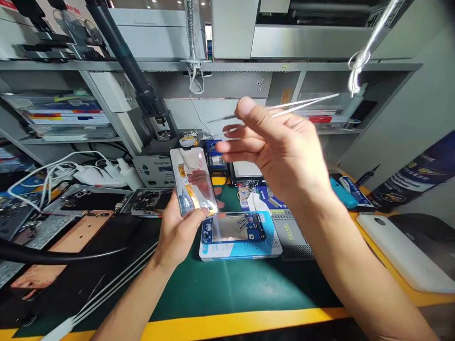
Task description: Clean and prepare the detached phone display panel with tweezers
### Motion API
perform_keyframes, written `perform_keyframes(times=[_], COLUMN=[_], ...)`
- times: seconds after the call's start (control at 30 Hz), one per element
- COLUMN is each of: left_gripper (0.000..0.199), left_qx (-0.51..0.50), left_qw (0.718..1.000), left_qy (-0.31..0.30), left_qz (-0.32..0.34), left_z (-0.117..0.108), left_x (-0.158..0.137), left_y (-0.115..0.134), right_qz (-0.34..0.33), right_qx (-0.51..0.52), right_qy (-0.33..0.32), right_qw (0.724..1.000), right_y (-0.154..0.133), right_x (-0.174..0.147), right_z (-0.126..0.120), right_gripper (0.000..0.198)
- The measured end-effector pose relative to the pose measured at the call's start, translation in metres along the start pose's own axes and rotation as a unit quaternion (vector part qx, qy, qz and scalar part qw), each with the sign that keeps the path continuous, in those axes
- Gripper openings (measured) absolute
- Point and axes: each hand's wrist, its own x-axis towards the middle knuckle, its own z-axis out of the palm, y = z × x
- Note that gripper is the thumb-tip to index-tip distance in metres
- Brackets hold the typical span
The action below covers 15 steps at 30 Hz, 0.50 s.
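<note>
My left hand (185,227) is closed round the lower part of a phone screen (194,177), held tilted up above the mat. An orange flex cable (188,187) runs along the screen's face, which carries a shiny reflection. Higher and to the right, my right hand (280,137) pinches a pair of thin metal tweezers (302,102) between thumb and fingers, their points toward the left. Below the hands a blue phone frame (232,228) with its inner parts showing lies on a light blue and white box (241,251).
A grey perforated device (291,232) sits beside the box. At the right are a dark spray can (419,170) and a white phone-shaped panel (405,251). Phone parts (64,246) and a white power strip (99,175) crowd the left. A black lamp arm (124,57) slants down from above.
</note>
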Motion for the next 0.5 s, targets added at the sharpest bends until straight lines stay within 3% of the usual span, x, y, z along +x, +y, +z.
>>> perform_keyframes(times=[0.13, 0.27, 0.37, 0.5], left_gripper=[0.041, 0.044, 0.040, 0.037], left_qx=[-0.003, -0.045, -0.099, -0.146], left_qw=[0.999, 0.995, 0.990, 0.984], left_qy=[-0.004, 0.009, 0.021, 0.024], left_qz=[-0.043, -0.085, -0.097, -0.096], left_z=[0.005, 0.003, 0.000, -0.001], left_x=[-0.008, -0.012, -0.012, -0.011], left_y=[-0.004, -0.003, -0.002, -0.003], right_qz=[0.022, 0.152, 0.205, 0.260], right_qx=[-0.046, 0.020, 0.039, 0.082], right_qy=[0.051, 0.127, 0.135, 0.128], right_qw=[0.997, 0.980, 0.969, 0.954], right_y=[0.018, 0.032, 0.045, 0.061], right_x=[-0.010, -0.018, -0.027, -0.052], right_z=[-0.012, -0.040, -0.057, -0.061], right_gripper=[0.011, 0.020, 0.018, 0.017])
